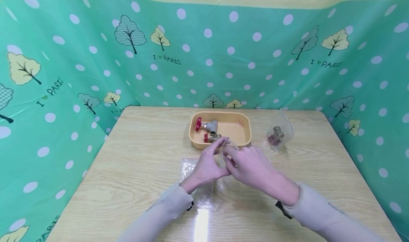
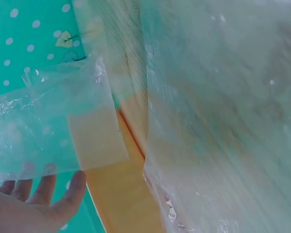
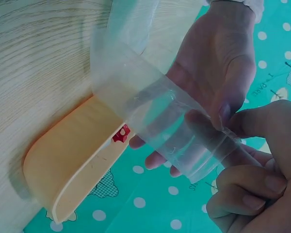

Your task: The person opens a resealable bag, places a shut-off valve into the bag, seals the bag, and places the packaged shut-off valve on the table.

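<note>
A clear plastic bag (image 3: 157,104) is between my two hands, its mouth toward my right hand. My left hand (image 1: 204,167) holds the bag, its thumb at the mouth edge and its extended fingers behind the film. My right hand (image 1: 252,165) pinches the mouth edge, with a forefinger inside the bag in the right wrist view. No object shows inside this bag. Just beyond the hands is a peach tray (image 1: 249,128) with a grey valve (image 1: 211,125) and a smaller brass-coloured valve (image 1: 211,139), both with red handwheels; the hands partly hide the smaller one.
On the right of the wooden table (image 1: 322,185) stands another clear bag (image 1: 285,126) with a red-handled valve (image 1: 277,133) in it. Flat clear bags (image 1: 204,199) lie under my left forearm. A green patterned curtain (image 1: 223,68) surrounds the table's back and sides.
</note>
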The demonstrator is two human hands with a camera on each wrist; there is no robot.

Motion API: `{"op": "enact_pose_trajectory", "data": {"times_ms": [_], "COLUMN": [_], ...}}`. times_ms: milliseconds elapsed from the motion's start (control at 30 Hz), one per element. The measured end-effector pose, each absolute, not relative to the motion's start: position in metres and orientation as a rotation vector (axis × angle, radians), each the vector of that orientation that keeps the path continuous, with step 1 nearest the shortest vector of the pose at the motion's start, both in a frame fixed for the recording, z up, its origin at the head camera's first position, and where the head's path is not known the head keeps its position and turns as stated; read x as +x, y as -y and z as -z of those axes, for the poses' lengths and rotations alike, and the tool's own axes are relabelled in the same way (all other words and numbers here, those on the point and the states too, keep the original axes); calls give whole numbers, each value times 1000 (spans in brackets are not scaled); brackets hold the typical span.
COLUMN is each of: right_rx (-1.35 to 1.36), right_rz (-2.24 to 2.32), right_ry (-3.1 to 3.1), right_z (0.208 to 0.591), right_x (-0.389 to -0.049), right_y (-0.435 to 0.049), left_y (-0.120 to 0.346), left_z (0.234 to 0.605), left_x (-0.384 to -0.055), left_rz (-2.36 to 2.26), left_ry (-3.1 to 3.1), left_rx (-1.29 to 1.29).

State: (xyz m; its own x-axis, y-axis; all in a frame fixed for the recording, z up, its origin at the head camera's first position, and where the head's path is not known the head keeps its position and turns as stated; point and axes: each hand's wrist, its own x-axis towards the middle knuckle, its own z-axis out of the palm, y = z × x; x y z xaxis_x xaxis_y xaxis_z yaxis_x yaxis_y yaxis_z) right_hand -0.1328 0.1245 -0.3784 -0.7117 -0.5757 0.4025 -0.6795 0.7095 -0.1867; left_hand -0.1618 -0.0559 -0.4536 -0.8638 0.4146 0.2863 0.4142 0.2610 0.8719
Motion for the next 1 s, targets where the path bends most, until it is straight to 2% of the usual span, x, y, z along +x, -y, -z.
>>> {"op": "enact_pose_trajectory", "data": {"times_ms": [167,367,533,1000], "right_rx": [958,802,694,691], "right_rz": [-647,-836,-873,-789], "right_ry": [2604,2525,2627,2872], "right_z": [374,355,342,327], "right_x": [-134,-149,-173,-246], "right_y": [-123,-129,-142,-161], "left_y": [59,63,65,67], "left_z": [455,457,458,464], "left_x": [-162,-162,-162,-166], "left_rz": [-1726,-1736,-1726,-1676], "left_ry": [-2501,-2459,-2440,-2444], "left_rx": [830,762,728,723]}}
